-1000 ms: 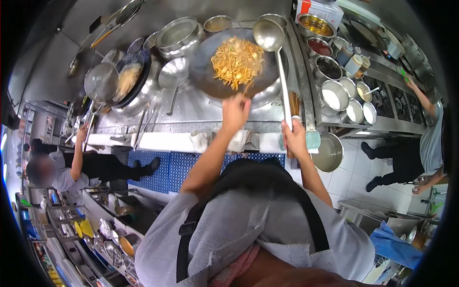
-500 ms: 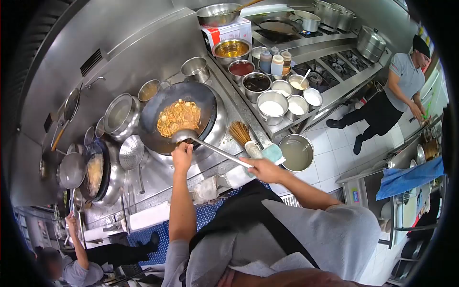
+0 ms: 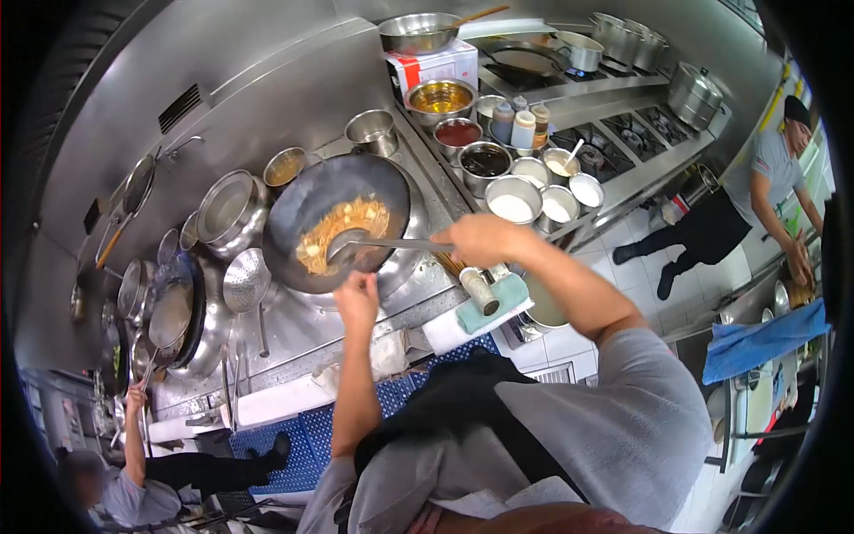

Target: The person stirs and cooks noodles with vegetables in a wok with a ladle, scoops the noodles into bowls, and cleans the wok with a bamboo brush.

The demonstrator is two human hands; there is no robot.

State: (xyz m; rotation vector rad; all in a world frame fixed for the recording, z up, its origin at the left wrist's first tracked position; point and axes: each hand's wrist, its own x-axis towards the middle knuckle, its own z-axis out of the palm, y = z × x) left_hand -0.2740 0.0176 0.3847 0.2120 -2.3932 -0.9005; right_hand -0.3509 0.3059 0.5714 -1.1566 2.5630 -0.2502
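A dark wok [image 3: 298,200] of noodles [image 3: 356,218] sits on the steel range in front of me. At its near rim, my left hand [image 3: 358,301] is closed on the wok's edge; the exact grip is partly hidden by my fingers. My right hand [image 3: 485,240] is wrapped round the handle of a metal ladle [image 3: 391,243]. The ladle's bowl rests among the noodles, with its handle reaching across the wok's right rim. Beneath my right forearm lies a bamboo wok brush [image 3: 479,289], beside a folded green cloth [image 3: 498,303].
Sauce pots [image 3: 485,160] and squeeze bottles [image 3: 523,129] crowd the right counter. A perforated skimmer [image 3: 246,280] and a second wok [image 3: 200,311] are to the left. One co-worker [image 3: 138,489] works at lower left; another [image 3: 765,187] stands at right.
My right hand has risen and the ladle's bowl has gone from the near rim into the noodles. The noodles are bunched differently. My left hand stays at the wok's rim.
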